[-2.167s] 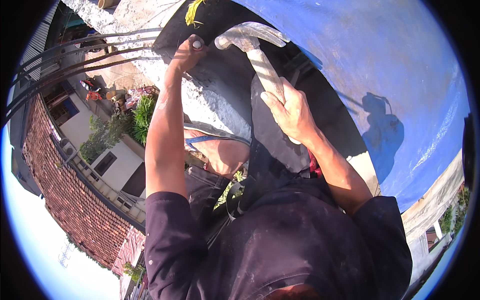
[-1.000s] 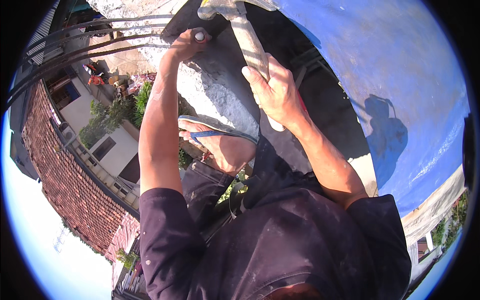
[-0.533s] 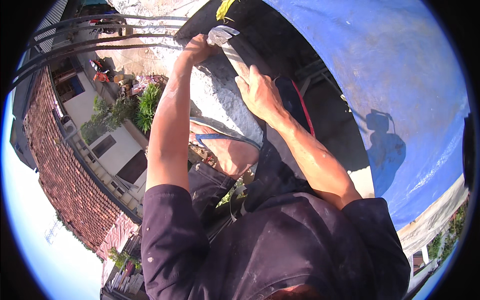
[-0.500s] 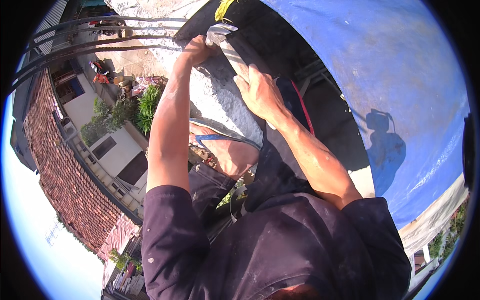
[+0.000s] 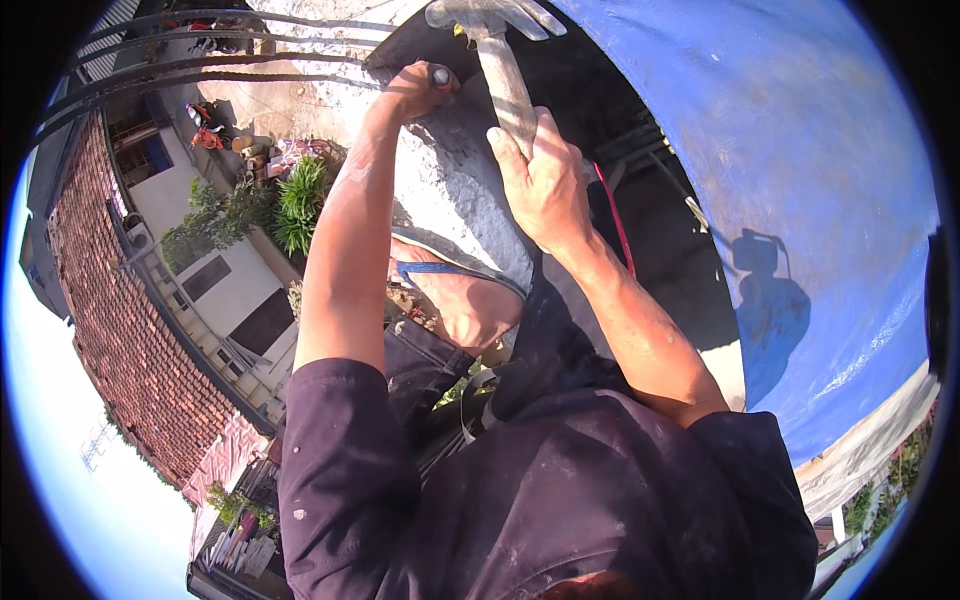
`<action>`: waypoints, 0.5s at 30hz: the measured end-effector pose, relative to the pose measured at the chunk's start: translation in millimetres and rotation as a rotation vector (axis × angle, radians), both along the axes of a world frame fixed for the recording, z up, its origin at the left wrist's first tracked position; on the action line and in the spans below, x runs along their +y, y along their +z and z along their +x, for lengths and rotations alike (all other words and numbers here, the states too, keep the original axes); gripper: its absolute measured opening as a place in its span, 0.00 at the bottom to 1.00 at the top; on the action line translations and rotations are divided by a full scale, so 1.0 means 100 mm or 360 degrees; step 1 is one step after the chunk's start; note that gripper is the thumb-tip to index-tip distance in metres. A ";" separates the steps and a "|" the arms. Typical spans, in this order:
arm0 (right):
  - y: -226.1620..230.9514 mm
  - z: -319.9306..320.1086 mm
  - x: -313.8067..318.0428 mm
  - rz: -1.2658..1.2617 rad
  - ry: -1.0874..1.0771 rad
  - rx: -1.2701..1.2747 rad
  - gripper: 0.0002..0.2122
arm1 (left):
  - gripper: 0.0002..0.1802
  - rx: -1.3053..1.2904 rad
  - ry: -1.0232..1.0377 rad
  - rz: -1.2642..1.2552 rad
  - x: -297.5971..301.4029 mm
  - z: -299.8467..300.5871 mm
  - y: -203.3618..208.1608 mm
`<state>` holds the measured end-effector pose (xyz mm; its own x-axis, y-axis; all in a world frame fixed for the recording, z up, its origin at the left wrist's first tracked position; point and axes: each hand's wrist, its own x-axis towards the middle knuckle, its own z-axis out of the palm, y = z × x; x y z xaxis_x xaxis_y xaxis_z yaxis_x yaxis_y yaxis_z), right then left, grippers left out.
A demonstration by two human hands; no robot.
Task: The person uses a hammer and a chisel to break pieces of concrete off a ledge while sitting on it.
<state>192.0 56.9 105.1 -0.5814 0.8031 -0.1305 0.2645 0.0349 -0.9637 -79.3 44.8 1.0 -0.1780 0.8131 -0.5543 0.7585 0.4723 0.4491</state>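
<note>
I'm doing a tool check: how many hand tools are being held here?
2, it seems: a claw hammer with a straight, pale handle in the right hand, and a round-ended grey tool, mostly hidden, in the left hand. Others could be hidden.

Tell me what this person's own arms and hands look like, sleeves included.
The left hand and right hand are ungloved. The left forearm and right forearm are bare. The dark purplish-black T-shirt has short sleeves; the left sleeve carries a few pale specks.
</note>
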 end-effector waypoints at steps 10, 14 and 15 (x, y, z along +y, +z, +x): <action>-0.22 0.22 0.12 -0.0155 0.0026 -0.0056 0.14 | 0.15 -0.0027 -0.0091 -0.0191 0.14 -0.07 -0.22; 0.11 0.49 0.24 -0.0727 -0.0102 -0.0067 0.16 | 0.17 -0.0187 0.0149 0.0093 0.05 0.07 -0.03; 0.11 0.58 0.22 -0.0717 -0.0110 0.0009 0.15 | 0.17 -0.0339 0.0311 0.0257 0.03 0.08 0.03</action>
<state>249.8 79.0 115.7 -0.5300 0.7039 -0.4728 0.2460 -0.4060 -0.8802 -71.5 47.4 4.0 -0.2330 0.8555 -0.4624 0.5416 0.5091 0.6689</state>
